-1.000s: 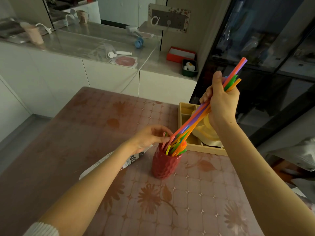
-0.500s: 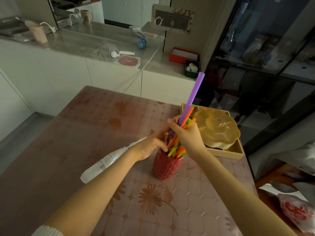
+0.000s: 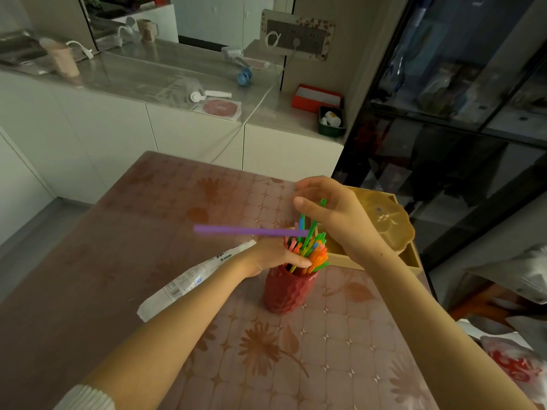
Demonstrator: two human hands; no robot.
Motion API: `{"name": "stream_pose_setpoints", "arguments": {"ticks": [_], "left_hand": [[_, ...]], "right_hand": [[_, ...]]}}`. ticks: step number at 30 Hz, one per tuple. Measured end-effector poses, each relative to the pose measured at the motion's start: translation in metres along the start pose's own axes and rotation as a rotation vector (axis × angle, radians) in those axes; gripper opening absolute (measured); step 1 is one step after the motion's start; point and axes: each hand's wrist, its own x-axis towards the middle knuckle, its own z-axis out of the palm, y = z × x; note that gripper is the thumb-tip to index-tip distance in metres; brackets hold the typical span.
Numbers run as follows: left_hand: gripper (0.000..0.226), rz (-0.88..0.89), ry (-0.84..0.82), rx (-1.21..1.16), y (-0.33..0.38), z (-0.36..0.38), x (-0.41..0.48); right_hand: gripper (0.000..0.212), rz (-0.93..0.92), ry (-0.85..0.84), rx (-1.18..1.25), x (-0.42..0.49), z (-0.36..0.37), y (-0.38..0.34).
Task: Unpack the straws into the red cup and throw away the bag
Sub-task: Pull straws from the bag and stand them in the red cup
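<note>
Purple straw has swung from upright to flat, pointing 9 o'clock. Right hand pinches it over the red cup mid-table; left hand grasps the rim. Risk: straw snags, tips cup. Bag lies at 8 o'clock.

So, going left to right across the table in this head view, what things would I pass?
The white straw bag → the red cup full of coloured straws → the wooden tray holding an amber dish.
</note>
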Motion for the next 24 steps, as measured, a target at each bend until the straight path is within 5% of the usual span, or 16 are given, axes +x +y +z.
{"name": "stream_pose_setpoints", "arguments": {"ticks": [3, 8, 10, 12, 14, 15, 17, 19, 24], "left_hand": [[0.03, 0.043, -0.019, 0.071, 0.005, 0.003, 0.002], [0.053, 0.053, -0.002, 0.224, 0.004, 0.002, 0.006], [0.053, 0.017, -0.075, 0.18, 0.005, -0.005, 0.003], [0.039, 0.042, -0.084, -0.122, 0.002, -0.018, -0.003], [0.032, 0.047, 0.063, -0.411, -0.008, -0.035, -0.004], [0.026, 0.021, 0.172, -0.363, -0.017, -0.043, -0.002], [0.014, -0.149, 0.259, 0.231, -0.045, -0.052, 0.003], [0.015, -0.295, 0.125, 0.811, -0.084, -0.045, 0.005], [0.032, -0.395, 0.008, 1.254, -0.165, -0.018, 0.001]], "right_hand": [[0.031, -0.101, -0.086, -0.231, -0.002, 0.007, -0.005], [0.03, -0.146, -0.207, -0.594, -0.001, 0.019, 0.004], [0.025, -0.127, -0.115, -0.544, 0.001, 0.015, 0.003], [0.019, -0.098, -0.057, -0.385, 0.003, 0.006, 0.001], [0.019, -0.044, -0.049, -0.213, 0.005, -0.004, 0.0], [0.02, -0.018, -0.045, -0.172, 0.005, -0.007, 0.001], [0.021, 0.005, -0.003, -0.148, 0.005, -0.01, 0.005], [0.02, 0.025, 0.082, -0.113, 0.005, -0.011, 0.01], [0.02, 0.097, 0.191, -0.028, 0.001, -0.013, 0.02]]}}
